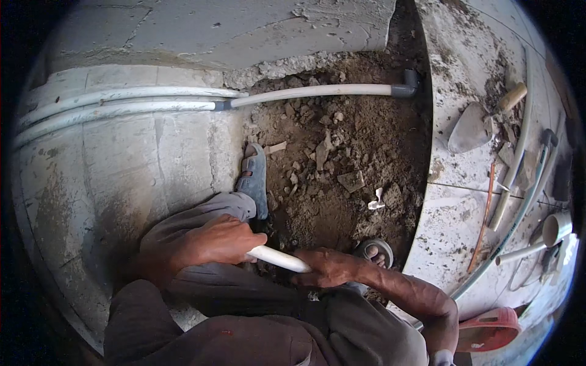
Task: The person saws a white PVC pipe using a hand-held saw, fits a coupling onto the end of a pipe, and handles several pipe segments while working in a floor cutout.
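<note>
A white plastic pipe (278, 258) is held low over my lap, slanting slightly down to the right. My left hand (224, 240) is closed round its left end. Farther right, my right hand (325, 267) wraps round the other end, with the fingers mostly tucked out of sight. Whether the pipe runs on past my right hand is hidden. Beyond my hands, a fitted white pipe (314, 91) crosses the dug soil (323, 158), joined to a grey elbow (406, 85) on the right and a grey coupling (223, 105) on the left.
Stones and broken pieces litter the soil between my sandalled feet. On the right-hand tiles (448, 226) lie a trowel (473, 128), loose pipes (514, 155), an orange-brown rod (482, 219) and a white pipe fitting (557, 229). A red basin (488, 329) stands near my right elbow.
</note>
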Demonstrator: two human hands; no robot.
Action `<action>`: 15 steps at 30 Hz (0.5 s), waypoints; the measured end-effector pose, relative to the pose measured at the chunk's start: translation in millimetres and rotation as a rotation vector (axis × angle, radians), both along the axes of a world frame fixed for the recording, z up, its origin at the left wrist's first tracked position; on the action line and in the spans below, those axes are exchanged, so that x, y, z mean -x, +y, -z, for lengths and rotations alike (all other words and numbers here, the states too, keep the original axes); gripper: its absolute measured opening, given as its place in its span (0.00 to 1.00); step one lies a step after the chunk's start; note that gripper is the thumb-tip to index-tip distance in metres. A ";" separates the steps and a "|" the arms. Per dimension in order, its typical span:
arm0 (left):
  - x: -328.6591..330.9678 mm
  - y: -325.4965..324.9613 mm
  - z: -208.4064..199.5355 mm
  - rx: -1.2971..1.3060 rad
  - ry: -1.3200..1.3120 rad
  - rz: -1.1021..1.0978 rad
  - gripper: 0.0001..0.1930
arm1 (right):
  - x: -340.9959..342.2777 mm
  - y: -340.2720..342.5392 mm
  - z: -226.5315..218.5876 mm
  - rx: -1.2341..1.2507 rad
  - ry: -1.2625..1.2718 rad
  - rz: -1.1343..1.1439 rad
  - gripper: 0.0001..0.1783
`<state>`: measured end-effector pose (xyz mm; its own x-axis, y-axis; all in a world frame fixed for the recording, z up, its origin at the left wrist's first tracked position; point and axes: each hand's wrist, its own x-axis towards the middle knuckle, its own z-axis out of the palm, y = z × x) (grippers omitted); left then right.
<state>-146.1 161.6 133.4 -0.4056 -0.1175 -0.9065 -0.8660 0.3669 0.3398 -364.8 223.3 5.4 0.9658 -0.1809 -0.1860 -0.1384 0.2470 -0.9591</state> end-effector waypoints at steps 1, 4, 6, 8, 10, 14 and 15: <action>0.1 -3.3 5.6 -0.006 0.021 0.016 0.12 | 0.9 -0.5 -0.6 0.002 0.027 0.008 0.24; 0.8 -6.8 10.9 -0.005 0.020 0.039 0.12 | 1.8 -1.8 -2.6 -0.023 0.061 0.021 0.24; 2.5 -2.1 -2.0 0.027 -0.019 0.008 0.12 | 0.0 -5.6 -9.0 -0.038 0.031 0.002 0.25; 3.3 -7.5 4.9 0.010 0.007 0.021 0.13 | 0.8 -7.4 -7.8 -0.213 0.046 0.024 0.29; 3.5 -12.7 11.7 -0.004 0.030 0.036 0.14 | 2.6 -6.6 -5.6 -0.197 0.072 0.055 0.29; -4.0 -7.3 10.5 0.018 0.069 0.003 0.25 | 2.4 -19.0 -11.9 -0.204 0.110 -0.001 0.29; -4.9 -6.4 9.9 0.036 0.081 -0.010 0.27 | 2.4 -20.2 -13.4 -0.203 0.107 -0.003 0.29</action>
<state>-141.2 155.3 123.5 -0.4758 -0.1535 -0.8660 -0.8399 0.3714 0.3957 -367.3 203.1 18.8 0.9389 -0.1266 -0.3199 -0.2379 0.4328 -0.8695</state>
